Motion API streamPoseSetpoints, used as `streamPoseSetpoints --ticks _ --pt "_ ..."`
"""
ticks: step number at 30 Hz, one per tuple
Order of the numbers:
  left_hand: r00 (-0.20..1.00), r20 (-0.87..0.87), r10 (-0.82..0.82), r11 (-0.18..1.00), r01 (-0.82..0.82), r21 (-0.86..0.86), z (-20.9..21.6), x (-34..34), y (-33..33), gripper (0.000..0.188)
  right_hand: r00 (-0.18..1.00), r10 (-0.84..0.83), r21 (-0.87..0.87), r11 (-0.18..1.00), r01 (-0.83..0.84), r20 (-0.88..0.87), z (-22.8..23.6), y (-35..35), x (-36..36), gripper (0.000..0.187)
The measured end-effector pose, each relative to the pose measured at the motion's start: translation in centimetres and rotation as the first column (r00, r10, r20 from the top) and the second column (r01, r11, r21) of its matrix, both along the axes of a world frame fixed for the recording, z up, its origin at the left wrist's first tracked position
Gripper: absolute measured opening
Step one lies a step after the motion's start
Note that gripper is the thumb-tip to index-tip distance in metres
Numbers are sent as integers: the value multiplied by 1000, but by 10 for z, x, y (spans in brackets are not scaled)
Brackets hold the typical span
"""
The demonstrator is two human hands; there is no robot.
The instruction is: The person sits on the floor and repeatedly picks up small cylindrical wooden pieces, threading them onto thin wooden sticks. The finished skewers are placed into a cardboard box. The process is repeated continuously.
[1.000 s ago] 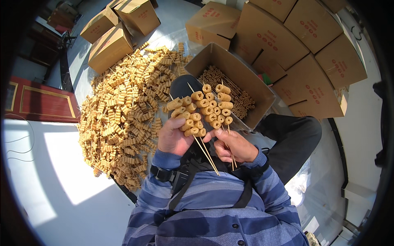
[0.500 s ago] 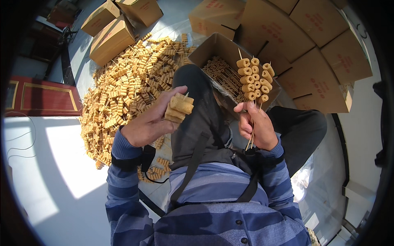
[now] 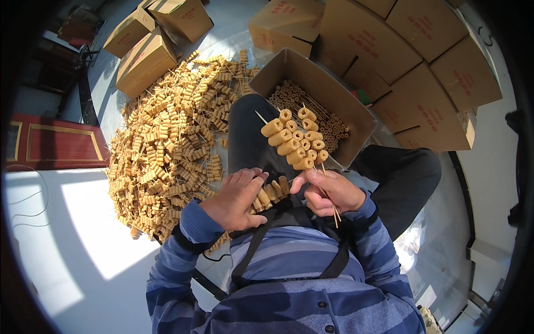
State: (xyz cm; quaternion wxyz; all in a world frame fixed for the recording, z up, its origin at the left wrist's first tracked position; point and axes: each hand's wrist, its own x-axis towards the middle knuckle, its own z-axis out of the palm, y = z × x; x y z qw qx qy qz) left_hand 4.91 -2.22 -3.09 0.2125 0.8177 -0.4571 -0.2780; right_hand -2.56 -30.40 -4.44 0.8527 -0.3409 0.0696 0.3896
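Observation:
My right hand [image 3: 334,192] pinches the bare stick ends of several skewers [image 3: 289,146], fanned out above its fingers. Short, tan, hollow rolls are threaded along each stick. Close by on the left, my left hand [image 3: 236,200] is closed on another skewer of rolls [image 3: 271,195], held low over my lap with its thumb underneath. The far end of that skewer almost meets my right index finger; whether they touch I cannot tell. Part of the left hand's skewer is hidden behind its fingers.
A big heap of skewered rolls [image 3: 172,139] covers the floor at left. Beyond my knees, an open carton [image 3: 356,119] contains packed skewers. Stacked cardboard boxes [image 3: 414,103] stand at the back right, and more open cartons [image 3: 146,61] at the far left.
My left hand has come down and right, turning its skewer lengthwise over my lap. My right hand has lowered and moved left, tilting its skewers leftward. The view has shifted slightly.

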Motion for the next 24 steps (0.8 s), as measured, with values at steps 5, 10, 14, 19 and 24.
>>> streamPoseSetpoints --ticks 5,10,14,19,24 --pt "998 54 -23 999 25 -47 -9 -4 -8 72 998 -30 -34 999 29 -56 -20 13 8 50" --pt "998 25 61 996 -59 -60 -14 -11 -5 55 996 -64 22 998 65 -65 -31 10 10 50" --pt "998 -68 12 996 -17 -83 -8 -9 4 36 997 -40 27 999 41 -63 -33 11 9 50" --pt "997 -78 -24 991 14 -134 -2 -10 14 23 995 -17 -11 1000 16 -103 -31 13 11 51" --pt "992 -95 81 983 -95 -156 -1 -2 13 24 995 38 17 999 -37 -87 -26 12 9 52"
